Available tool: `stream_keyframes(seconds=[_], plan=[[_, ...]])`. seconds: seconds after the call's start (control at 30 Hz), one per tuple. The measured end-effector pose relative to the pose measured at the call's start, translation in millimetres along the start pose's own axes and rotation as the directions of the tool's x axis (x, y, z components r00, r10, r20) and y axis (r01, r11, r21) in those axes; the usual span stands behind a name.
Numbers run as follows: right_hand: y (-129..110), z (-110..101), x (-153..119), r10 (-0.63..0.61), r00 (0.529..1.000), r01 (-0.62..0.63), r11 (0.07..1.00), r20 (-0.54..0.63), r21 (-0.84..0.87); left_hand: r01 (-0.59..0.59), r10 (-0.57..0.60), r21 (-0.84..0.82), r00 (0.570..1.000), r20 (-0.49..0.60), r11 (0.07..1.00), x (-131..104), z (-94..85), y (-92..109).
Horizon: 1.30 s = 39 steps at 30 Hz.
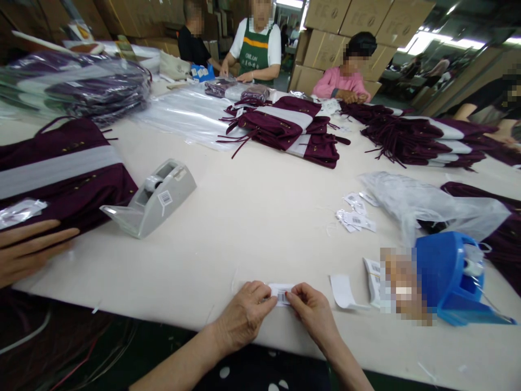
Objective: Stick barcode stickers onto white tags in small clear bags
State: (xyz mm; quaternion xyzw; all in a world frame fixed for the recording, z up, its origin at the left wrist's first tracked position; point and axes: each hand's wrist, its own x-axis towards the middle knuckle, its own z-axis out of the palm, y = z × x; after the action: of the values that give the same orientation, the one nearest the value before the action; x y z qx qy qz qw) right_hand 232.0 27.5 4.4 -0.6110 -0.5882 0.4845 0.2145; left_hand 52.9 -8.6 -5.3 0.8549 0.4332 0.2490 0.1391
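Near the table's front edge, a small white barcode tag (281,297) lies between my two hands. My left hand (245,314) is closed, thumb and fingers pinching the tag's left end. At its right end, my right hand (312,310) pinches it between thumb and fingertips. Just right of my right hand is a curled white paper strip (342,290), with a banded stack of barcode labels (373,279) beside it. Farther back, several loose white tags (356,220) are piled on the table.
A blue tape dispenser (442,271) stands at right; a grey one (158,195) at left. A co-worker's hand (32,247) rests by a maroon garment (61,163). Folded maroon garments (280,122) and clear plastic bags (191,117) lie farther back. Several people work around the table (260,217).
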Motion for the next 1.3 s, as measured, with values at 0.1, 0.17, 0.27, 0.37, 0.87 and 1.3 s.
stream_keyframes(seconds=[0.1,0.17,0.27,0.37,0.87,1.3], plan=[[-5,2,-2,-0.026,0.998,0.023,0.997,-0.049,-0.067,-0.002,0.002,0.027,1.0,0.01,1.0,0,-0.7,1],[-8,4,-4,-0.052,0.995,0.034,0.981,-0.088,-0.189,-0.002,0.001,0.04,1.0,0.009,0.999,0,-1.0,1],[-7,7,-8,-0.129,0.977,0.041,0.896,-0.172,-0.442,0.0,0.0,0.046,1.0,-0.002,0.999,1,-0.4,1],[3,13,-16,-0.412,0.88,0.184,0.754,-0.235,-0.631,0.002,-0.002,0.045,1.0,0.007,0.999,1,1.3,1],[29,28,-40,-0.742,0.655,0.446,0.227,0.143,-0.866,0.042,-0.044,-0.056,0.999,-0.019,0.998,1,1.2,1],[57,31,-29,-0.694,0.694,0.32,0.535,-0.191,-0.782,0.162,-0.154,0.029,0.971,-0.181,0.986,-16,-4.1,-10]])
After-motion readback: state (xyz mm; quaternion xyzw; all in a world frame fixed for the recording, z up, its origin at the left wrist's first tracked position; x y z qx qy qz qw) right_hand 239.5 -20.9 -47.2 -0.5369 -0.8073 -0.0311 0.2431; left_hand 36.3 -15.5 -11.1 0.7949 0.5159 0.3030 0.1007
